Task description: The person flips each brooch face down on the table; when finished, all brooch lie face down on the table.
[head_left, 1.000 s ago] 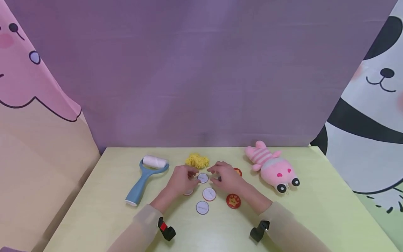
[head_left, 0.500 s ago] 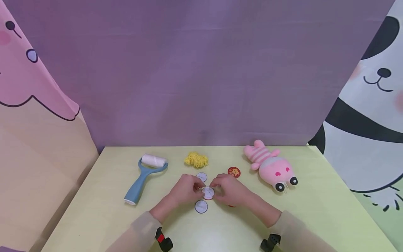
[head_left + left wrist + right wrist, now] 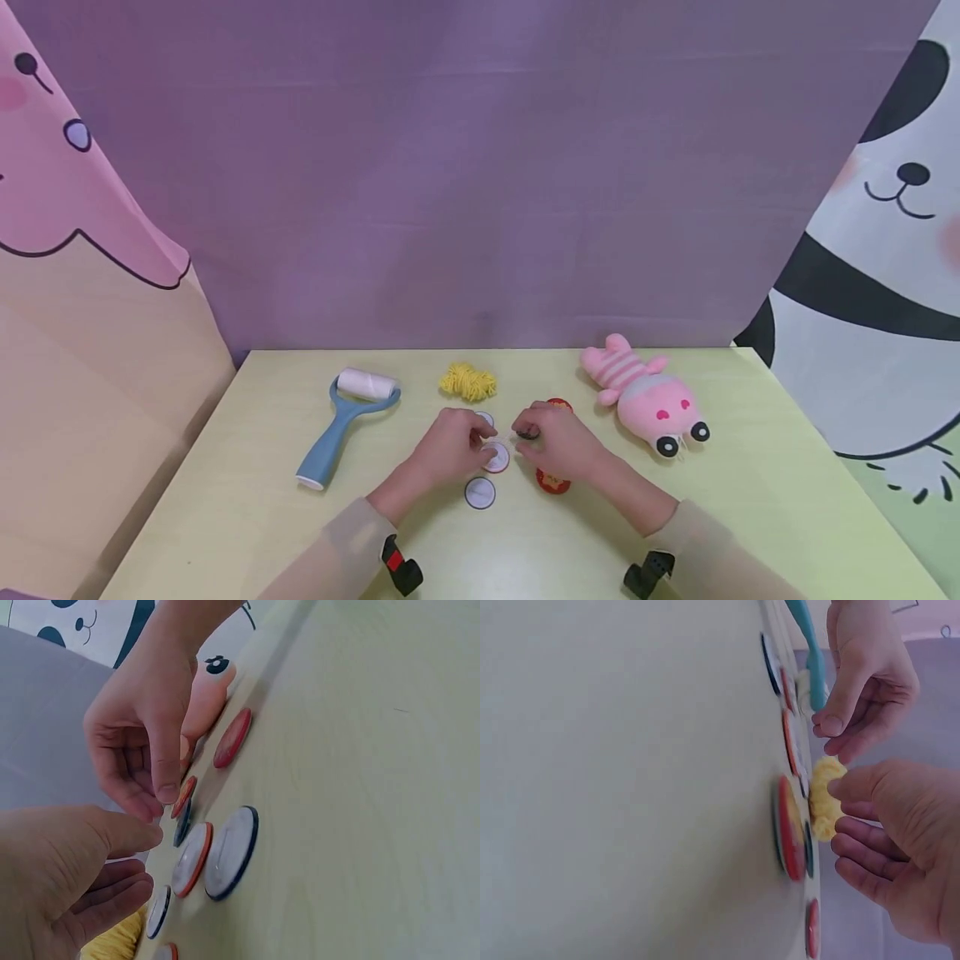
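Observation:
In the head view my left hand [image 3: 452, 443] hovers over the white-backed badges, thumb and fingertips close by the middle badge [image 3: 498, 457], which has a red rim. My right hand [image 3: 561, 442] is just across a small gap, fingers loosely bent over a dark-edged badge [image 3: 528, 434]. Neither hand has anything between its fingers in the wrist views. A far white badge [image 3: 486, 418] is partly covered by my left hand; a near white badge [image 3: 480, 493] lies in full view. Red badges with yellow stars, one near [image 3: 553, 482] and one far [image 3: 558, 403], are partly hidden by my right hand.
A blue-handled lint roller [image 3: 335, 433] lies to the left on the pale table [image 3: 225, 500]. Behind the badges is a yellow yarn bundle [image 3: 468, 382]. The pink plush toy [image 3: 651, 400] lies to the right, and a purple backdrop [image 3: 480, 183] rises behind the table.
Both hands came nearer from the far white badge to the middle one and touched its sides half a second ago. Now they have drawn apart, and the middle badge lies in about the same place.

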The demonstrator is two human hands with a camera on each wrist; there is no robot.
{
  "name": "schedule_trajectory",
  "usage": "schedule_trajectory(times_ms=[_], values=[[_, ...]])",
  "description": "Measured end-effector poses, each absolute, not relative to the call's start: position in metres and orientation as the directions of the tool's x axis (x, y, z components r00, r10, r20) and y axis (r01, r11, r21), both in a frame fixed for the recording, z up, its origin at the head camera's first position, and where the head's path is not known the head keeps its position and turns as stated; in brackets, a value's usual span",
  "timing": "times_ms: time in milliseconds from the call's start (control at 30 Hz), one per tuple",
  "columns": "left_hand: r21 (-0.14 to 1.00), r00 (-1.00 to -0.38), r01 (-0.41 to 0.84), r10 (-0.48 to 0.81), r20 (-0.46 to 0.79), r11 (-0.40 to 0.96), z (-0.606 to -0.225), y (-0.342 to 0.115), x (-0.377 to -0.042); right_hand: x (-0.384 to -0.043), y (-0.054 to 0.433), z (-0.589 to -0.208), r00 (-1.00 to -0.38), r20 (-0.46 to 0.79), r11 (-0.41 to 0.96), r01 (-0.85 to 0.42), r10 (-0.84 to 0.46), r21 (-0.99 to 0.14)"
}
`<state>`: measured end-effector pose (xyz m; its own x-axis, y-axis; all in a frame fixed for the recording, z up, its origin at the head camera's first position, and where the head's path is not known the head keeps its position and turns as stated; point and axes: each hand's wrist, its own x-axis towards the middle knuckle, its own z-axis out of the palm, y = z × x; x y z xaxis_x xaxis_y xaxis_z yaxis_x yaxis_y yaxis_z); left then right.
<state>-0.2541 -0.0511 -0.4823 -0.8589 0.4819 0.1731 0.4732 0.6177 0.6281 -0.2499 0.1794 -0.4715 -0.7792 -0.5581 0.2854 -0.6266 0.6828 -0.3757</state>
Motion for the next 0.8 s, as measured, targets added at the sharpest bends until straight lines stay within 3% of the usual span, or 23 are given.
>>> schedule_trajectory(times_ms=[300, 800], values=[[0.626, -0.881, 0.431, 0.454, 0.134, 0.65, -0.478, -0.02, -0.272, -0.26, 0.199, -0.47, -0.864, 0.265, 0.791, -0.5, -0.428, -0.351], [0.493, -0.878, 0.443, 0.473, 0.07, 0.749, -0.484, 0.007, -0.274, -0.263, 0.202, -0.479, -0.866, 0.232, 0.78, -0.499, -0.442, -0.378]])
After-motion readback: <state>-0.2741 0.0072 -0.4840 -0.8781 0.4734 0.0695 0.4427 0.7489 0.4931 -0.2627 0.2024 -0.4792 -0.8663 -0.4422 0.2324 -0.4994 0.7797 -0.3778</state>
